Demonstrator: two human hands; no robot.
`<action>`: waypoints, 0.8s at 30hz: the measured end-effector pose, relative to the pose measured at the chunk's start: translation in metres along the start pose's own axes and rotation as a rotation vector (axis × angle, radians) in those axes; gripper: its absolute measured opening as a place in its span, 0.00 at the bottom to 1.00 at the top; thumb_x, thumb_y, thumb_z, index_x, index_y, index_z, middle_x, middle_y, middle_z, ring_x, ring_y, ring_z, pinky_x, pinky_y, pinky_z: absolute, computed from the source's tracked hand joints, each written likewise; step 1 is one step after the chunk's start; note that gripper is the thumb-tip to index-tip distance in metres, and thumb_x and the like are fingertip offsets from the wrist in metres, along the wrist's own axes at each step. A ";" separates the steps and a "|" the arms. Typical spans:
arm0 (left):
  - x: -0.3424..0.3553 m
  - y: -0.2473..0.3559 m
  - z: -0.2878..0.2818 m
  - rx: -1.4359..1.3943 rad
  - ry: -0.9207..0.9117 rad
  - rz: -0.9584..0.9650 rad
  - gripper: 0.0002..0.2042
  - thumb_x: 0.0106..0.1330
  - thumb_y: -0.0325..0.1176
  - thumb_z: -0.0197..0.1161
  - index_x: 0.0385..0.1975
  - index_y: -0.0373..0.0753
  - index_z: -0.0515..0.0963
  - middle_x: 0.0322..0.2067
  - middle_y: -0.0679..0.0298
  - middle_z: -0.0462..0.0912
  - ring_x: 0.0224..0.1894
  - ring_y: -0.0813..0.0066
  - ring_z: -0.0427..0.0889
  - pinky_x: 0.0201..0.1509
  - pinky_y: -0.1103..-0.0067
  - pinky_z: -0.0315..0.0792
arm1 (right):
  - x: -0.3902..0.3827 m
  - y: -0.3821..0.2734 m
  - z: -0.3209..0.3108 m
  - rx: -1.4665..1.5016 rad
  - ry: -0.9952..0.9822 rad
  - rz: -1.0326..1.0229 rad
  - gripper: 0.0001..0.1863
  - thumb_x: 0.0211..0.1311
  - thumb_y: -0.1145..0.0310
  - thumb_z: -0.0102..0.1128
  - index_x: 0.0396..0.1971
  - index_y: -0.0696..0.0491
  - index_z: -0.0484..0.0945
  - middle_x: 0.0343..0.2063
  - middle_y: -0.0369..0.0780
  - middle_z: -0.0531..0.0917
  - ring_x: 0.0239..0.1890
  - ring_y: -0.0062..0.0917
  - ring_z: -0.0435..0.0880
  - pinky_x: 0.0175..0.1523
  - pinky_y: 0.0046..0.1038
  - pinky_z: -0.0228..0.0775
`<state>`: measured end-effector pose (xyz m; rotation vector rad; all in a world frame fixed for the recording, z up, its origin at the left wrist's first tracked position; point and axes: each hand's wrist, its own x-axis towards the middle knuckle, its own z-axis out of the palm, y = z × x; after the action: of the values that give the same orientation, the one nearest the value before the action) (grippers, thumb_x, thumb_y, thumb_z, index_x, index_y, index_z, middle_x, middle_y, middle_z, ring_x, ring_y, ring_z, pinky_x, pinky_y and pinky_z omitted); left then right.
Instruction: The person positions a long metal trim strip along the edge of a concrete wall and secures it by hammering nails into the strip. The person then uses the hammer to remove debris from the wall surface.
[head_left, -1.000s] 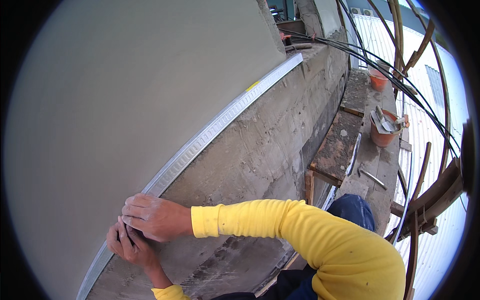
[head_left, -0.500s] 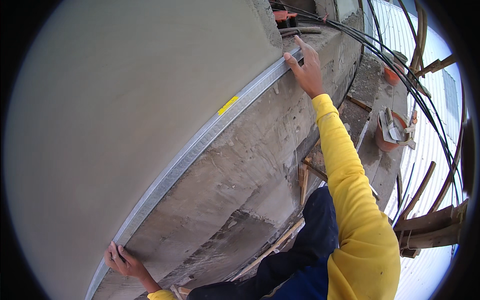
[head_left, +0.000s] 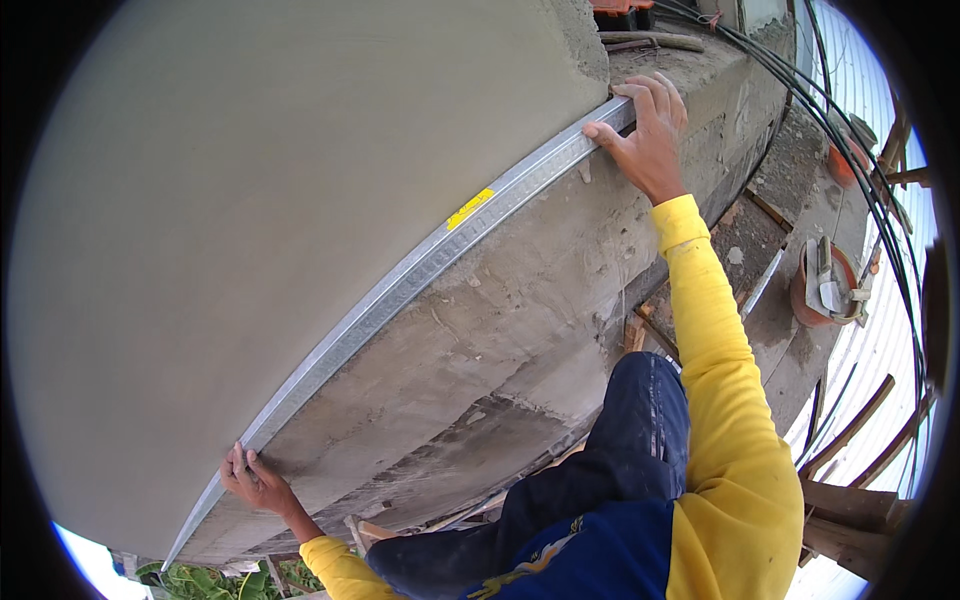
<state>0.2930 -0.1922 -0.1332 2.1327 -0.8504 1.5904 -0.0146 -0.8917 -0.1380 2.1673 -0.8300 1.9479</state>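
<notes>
Head view: a long, ribbed metal strip (head_left: 410, 278) runs diagonally from upper right to lower left of the frame, along the edge of a smooth grey plastered surface (head_left: 270, 220). At upper right, the right hand (head_left: 650, 135) holds the strip's end, thumb and fingers spread around it. At lower left, the left hand (head_left: 258, 485) grips it with curled fingers. A yellow label (head_left: 470, 209) marks the strip's upper half. A terracotta-coloured bucket (head_left: 808, 303) holding trowels stands at right.

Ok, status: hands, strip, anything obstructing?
Left hand on metal strip, lower part. Right hand at upper end. Strip along smooth grey surface's edge. Black cables beyond, apart.
</notes>
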 end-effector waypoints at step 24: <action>0.152 0.409 0.079 -0.665 -0.171 0.634 0.19 0.61 0.27 0.76 0.54 0.42 0.86 0.44 0.63 0.82 0.46 0.63 0.79 0.50 0.68 0.70 | -0.007 -0.028 -0.004 0.088 -0.015 0.127 0.55 0.47 0.19 0.69 0.60 0.54 0.75 0.64 0.44 0.75 0.77 0.50 0.58 0.79 0.57 0.47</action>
<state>0.1162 -0.5894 -0.0448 1.5947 -1.9333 1.1060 -0.0049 -0.8641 -0.1360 2.2313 -0.9229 2.0669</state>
